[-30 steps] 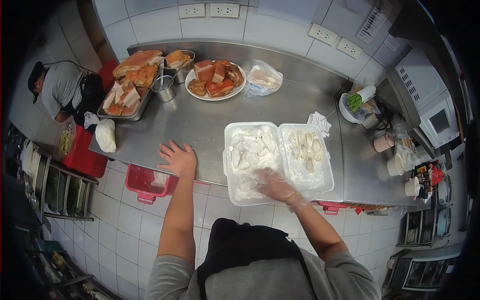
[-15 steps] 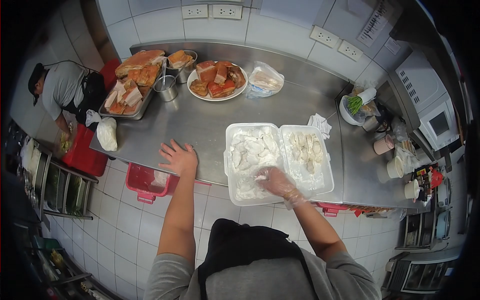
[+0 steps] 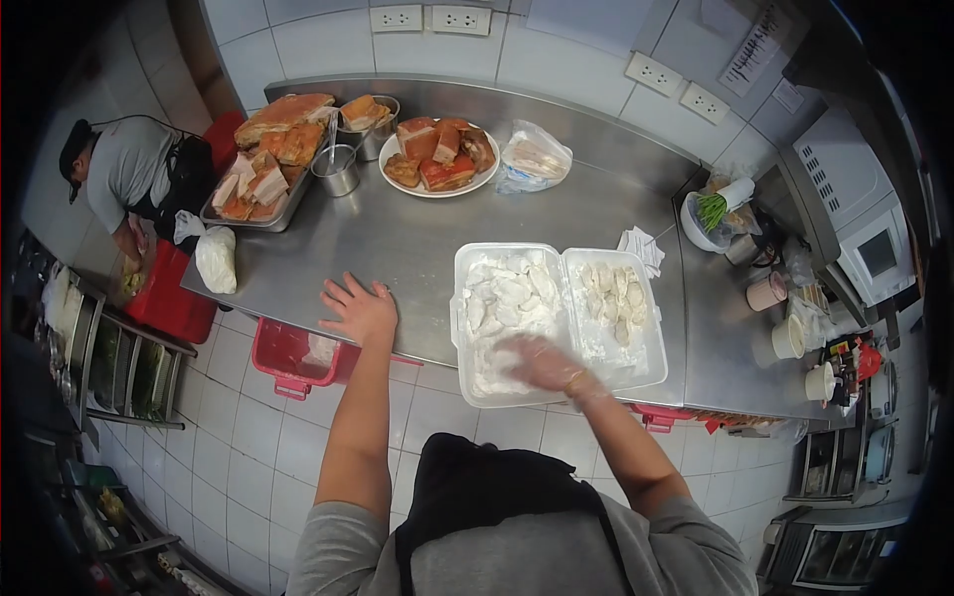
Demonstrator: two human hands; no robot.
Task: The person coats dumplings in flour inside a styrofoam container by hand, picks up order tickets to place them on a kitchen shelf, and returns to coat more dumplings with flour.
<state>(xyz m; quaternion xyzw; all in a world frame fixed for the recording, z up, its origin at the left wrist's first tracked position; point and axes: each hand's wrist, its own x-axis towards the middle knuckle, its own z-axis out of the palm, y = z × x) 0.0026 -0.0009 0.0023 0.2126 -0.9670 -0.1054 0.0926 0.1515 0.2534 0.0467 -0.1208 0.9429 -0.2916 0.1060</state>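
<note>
A long brushed stainless-steel counter (image 3: 397, 228) fills the middle of the view. Beyond its right end stands a white boxy microwave (image 3: 874, 253) with a dark window.

A white foam takeaway box (image 3: 497, 400) lies opened flat at the counter's near edge, right of centre, its front wall seeming to jut slightly over that edge. Its left half holds flat, uneven pieces (image 3: 507, 293) thickly coated in white powder, bunched toward the far wall, with loose powder nearer the front. In its right half lies a cluster of smaller cream-coloured pieces (image 3: 608, 298), more thinly dusted.

At the counter's far left corner, a rectangular metal tray (image 3: 280, 221) is piled with orange-brown slabs of meat (image 3: 288, 124). Along the far edge, left of centre, a round white plate (image 3: 477, 186) carries glossy reddish-brown meat chunks (image 3: 447, 174). On the wall above the far right corner hangs a white paper sheet (image 3: 753, 50) with dark writing, too small to read.

Of the hands, the bare left hand (image 3: 366, 313) rests palm down on the counter's near edge, fingers spread, grasping nothing. The right hand (image 3: 545, 365), in a clear plastic glove, is over the near part of the box's left half, beside the fold; it is blurred, so whether it grips a piece cannot be told.

A small cylindrical steel cup (image 3: 336, 179) stands just right of the tray.
</note>
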